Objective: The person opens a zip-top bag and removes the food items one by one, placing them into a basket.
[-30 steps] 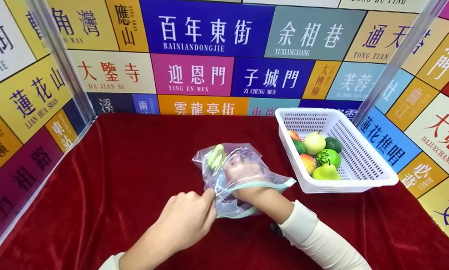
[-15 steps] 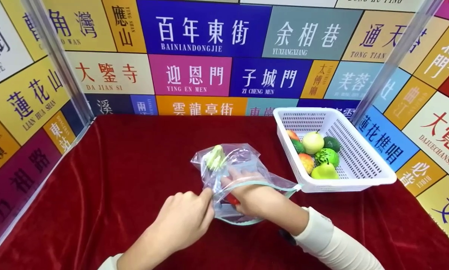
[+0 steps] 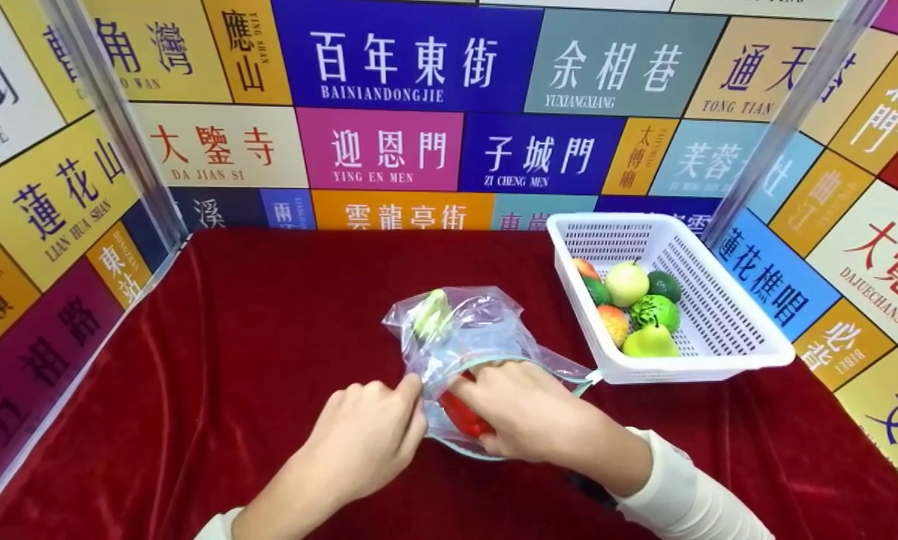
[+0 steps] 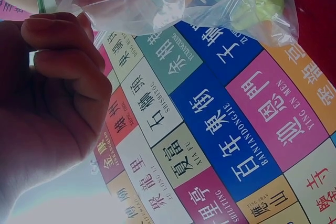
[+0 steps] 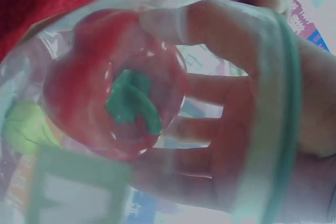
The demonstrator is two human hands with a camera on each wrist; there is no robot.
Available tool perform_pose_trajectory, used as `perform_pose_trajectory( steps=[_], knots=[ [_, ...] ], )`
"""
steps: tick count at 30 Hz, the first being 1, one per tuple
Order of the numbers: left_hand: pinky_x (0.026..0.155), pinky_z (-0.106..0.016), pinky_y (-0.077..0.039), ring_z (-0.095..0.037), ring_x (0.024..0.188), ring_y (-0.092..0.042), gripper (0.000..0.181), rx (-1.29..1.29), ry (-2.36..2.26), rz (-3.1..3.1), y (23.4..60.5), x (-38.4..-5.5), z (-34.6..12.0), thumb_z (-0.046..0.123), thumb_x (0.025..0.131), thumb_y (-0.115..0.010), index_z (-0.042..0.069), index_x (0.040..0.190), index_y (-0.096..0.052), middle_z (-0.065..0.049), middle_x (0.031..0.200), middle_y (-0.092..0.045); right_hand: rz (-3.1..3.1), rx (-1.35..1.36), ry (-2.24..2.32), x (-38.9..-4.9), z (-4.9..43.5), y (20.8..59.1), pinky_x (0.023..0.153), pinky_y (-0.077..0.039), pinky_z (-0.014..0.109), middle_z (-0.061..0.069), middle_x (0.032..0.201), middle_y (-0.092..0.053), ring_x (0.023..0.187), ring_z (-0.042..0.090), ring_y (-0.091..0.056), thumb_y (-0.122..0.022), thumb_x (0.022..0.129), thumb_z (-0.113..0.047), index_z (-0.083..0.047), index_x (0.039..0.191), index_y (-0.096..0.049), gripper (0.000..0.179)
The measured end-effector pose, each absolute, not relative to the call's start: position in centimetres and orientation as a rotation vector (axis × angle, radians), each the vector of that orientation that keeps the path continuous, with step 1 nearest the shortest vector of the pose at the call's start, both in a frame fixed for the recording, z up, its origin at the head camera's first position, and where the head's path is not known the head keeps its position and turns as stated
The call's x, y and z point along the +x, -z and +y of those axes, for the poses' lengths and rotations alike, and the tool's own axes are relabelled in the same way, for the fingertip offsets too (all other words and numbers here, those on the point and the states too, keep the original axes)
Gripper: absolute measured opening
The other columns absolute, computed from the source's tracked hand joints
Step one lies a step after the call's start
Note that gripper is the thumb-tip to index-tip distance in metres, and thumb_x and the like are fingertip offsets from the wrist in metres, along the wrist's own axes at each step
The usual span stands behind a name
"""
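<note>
A clear zip bag with a pale green edge lies on the red cloth in the head view. My left hand pinches its mouth on the left side. Partly inside that mouth, my right hand grips a red bell pepper. The right wrist view shows the bell pepper with its green stem, seen through the plastic, thumb on one side and fingers on the other. A pale green fruit or vegetable lies at the bag's far end, blurred by the film.
To the right stands a white perforated basket. It holds several fruits, among them a green pear and a pale round one. The red velvet cloth covers the table up to walls printed with street names.
My right hand has drawn back from deep in the bag toward its mouth, bringing the red bell pepper into sight there. The left hand keeps its pinch on the edge.
</note>
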State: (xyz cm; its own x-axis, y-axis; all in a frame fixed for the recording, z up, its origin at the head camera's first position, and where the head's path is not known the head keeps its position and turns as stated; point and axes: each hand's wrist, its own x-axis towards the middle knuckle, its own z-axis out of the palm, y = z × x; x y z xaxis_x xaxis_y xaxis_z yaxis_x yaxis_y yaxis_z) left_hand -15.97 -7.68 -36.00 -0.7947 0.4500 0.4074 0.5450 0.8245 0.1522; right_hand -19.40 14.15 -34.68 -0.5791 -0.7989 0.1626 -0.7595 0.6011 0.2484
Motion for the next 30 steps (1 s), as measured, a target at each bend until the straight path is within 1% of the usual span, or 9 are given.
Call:
perform_pose_trajectory(
  steps=[4, 6, 11, 16, 23, 30],
  knots=[
    [0.041, -0.025, -0.027, -0.008, 0.043, -0.03, 0.019, -0.746, 0.379, -2.654, 36.0, -16.0, -7.7, 0.022, 0.093, -0.058, 0.014, 0.077, -0.051, 0.007, 0.051, -0.035, -2.564, 1.309, 0.203, -18.6, 14.7, 33.8, 0.069, -0.057, 0.037, 0.005, 0.093, -0.064, 0.078, 0.024, -0.067, -0.085, 0.072, -0.034, -0.014, 0.12, -0.057, 0.059],
    [0.041, -0.025, -0.027, -0.008, 0.043, -0.03, 0.019, -0.747, 0.382, -2.658, 35.9, -16.0, -7.6, 0.022, 0.093, -0.057, 0.014, 0.078, -0.051, 0.007, 0.051, -0.035, -2.574, 1.318, 0.176, -18.2, 15.0, 33.3, 0.069, -0.057, 0.036, 0.006, 0.095, -0.063, 0.078, 0.023, -0.066, -0.084, 0.073, -0.033, -0.013, 0.119, -0.057, 0.058],
    [0.04, -0.025, -0.027, -0.009, 0.042, -0.029, 0.019, -0.749, 0.37, -2.66, 35.9, -16.0, -7.7, 0.021, 0.093, -0.058, 0.014, 0.078, -0.05, 0.007, 0.05, -0.034, -2.566, 1.357, 0.107, -17.5, 15.4, 32.3, 0.074, -0.056, 0.035, 0.004, 0.104, -0.06, 0.082, 0.021, -0.065, -0.084, 0.073, -0.029, -0.014, 0.123, -0.055, 0.06],
    [0.04, -0.024, -0.027, -0.009, 0.041, -0.03, 0.018, -0.754, 0.362, -2.661, 35.9, -16.0, -7.8, 0.02, 0.092, -0.058, 0.013, 0.078, -0.05, 0.007, 0.05, -0.033, -2.577, 1.391, 0.046, -16.7, 15.7, 31.2, 0.083, -0.056, 0.034, 0.002, 0.114, -0.057, 0.092, 0.018, -0.062, -0.083, 0.075, -0.029, -0.017, 0.126, -0.053, 0.061],
    [0.041, -0.024, -0.027, -0.009, 0.042, -0.031, 0.018, -0.755, 0.369, -2.666, 35.8, -15.9, -7.8, 0.021, 0.093, -0.057, 0.013, 0.079, -0.05, 0.006, 0.051, -0.034, -2.558, 1.424, -0.032, -15.5, 16.4, 29.2, 0.08, -0.055, 0.031, 0.0, 0.116, -0.053, 0.093, 0.013, -0.057, -0.081, 0.077, -0.03, -0.019, 0.126, -0.052, 0.058],
    [0.041, -0.024, -0.027, -0.009, 0.042, -0.031, 0.018, -0.766, 0.369, -2.663, 35.9, -15.8, -7.9, 0.021, 0.094, -0.058, 0.013, 0.079, -0.051, 0.006, 0.051, -0.034, -2.548, 1.438, -0.152, -14.6, 17.3, 27.4, 0.085, -0.056, 0.032, -0.001, 0.123, -0.054, 0.102, 0.013, -0.058, -0.081, 0.079, -0.03, -0.02, 0.129, -0.053, 0.059]
  ],
)
